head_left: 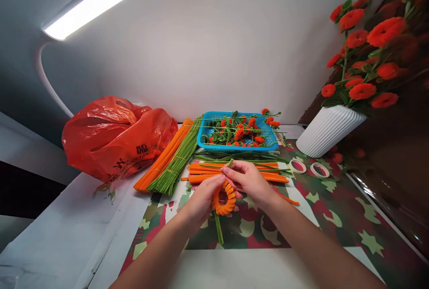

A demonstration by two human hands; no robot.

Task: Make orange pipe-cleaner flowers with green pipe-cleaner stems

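Observation:
Between my hands is a ring of looped orange chenille stem (224, 209), with a green stem (218, 228) hanging below it. My left hand (203, 197) is closed on the ring's left side. From the right, my right hand (246, 179) pinches the green stem's short upper end at the top of the ring; some of its fingers are hidden behind the ring. Just beyond my hands lie loose orange stems (268, 176) and green stems (214, 157) on the table.
Behind is a blue basket (234, 148) of small orange flowers. Bundled orange stems (164, 157), green stems (181, 157) and a red bag (114, 141) are at left. Two tape rolls (297, 166) (319, 170) and a white vase (328, 130) of flowers stand at right.

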